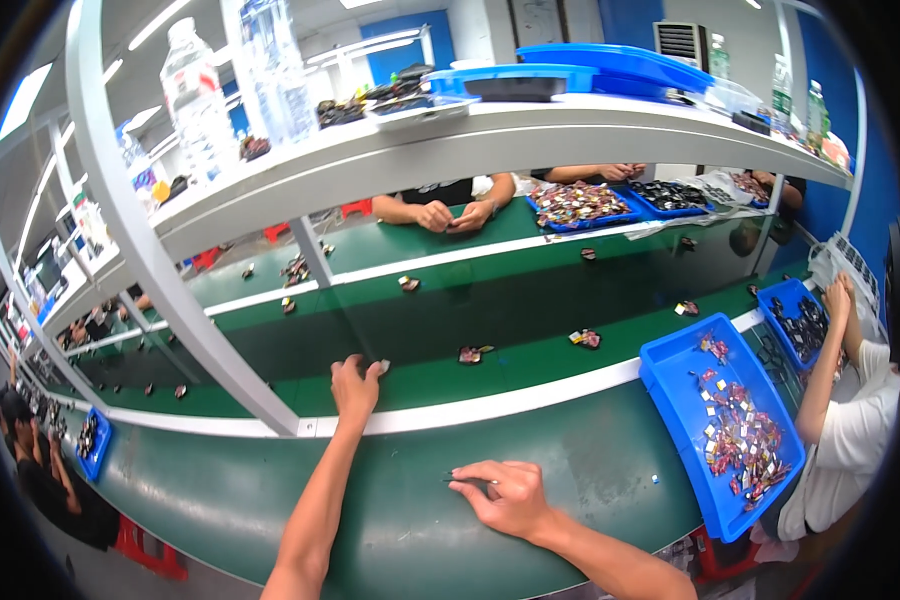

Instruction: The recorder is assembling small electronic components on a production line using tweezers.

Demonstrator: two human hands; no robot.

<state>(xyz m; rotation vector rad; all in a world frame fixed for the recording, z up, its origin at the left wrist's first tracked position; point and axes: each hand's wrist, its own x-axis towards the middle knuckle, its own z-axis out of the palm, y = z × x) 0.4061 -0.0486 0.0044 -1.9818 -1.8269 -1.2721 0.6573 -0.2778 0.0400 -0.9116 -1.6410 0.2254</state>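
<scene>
My left hand (355, 388) reaches over the white rail to the near edge of the green conveyor belt (410, 385). Its fingers curl downward, and a small pale piece (384, 367) shows at the fingertips; the rest is hidden by the hand. Above the green worktop (400, 520), my right hand (510, 495) pinches a thin, pointed metal tool that looks like tweezers (449, 476). Small component bundles with reddish wires, like this one (470, 355) and another (585, 339), lie spaced along the belt to the right of my left hand.
A blue tray (660, 375) of small wired parts stands at right, beside a person in white (850, 430) with another blue tray (775, 290). White shelf posts (170, 290) and a shelf (450, 140) rise ahead. People work across the belt near loaded trays (570, 228).
</scene>
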